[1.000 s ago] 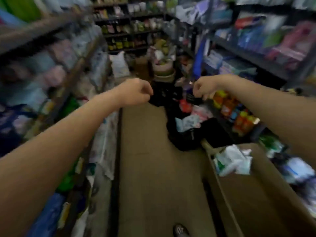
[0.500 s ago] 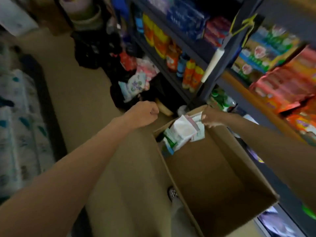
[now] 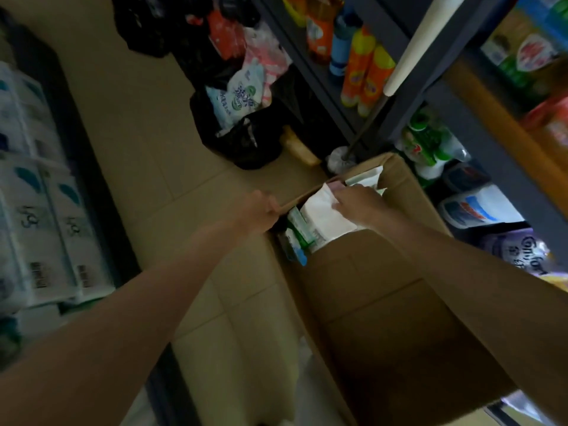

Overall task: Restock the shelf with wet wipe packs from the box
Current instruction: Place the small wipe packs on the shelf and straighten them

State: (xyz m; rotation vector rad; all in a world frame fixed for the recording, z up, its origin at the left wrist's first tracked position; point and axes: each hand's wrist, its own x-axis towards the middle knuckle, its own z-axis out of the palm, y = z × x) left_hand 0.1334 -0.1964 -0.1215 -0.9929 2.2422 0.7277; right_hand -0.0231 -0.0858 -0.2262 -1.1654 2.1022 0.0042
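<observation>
The brown cardboard box (image 3: pixel 384 302) stands open on the floor, its far rim gripped by the left hand (image 3: pixel 256 212). White and green wet wipe packs (image 3: pixel 319 222) lie heaped at its far end, the top white one under the right hand (image 3: pixel 358 202), fingers on it.

I cannot read the print on the wet wipe packs (image 3: pixel 322 216); it is blurred. My right hand (image 3: pixel 359 204) covers part of the top pack. The box (image 3: pixel 384 302) runs off the bottom edge. The fingertips of my left hand (image 3: pixel 256 212) are hidden behind the box rim. Shelf goods at right (image 3: pixel 522 56) are smeared, their labels unreadable.
</observation>
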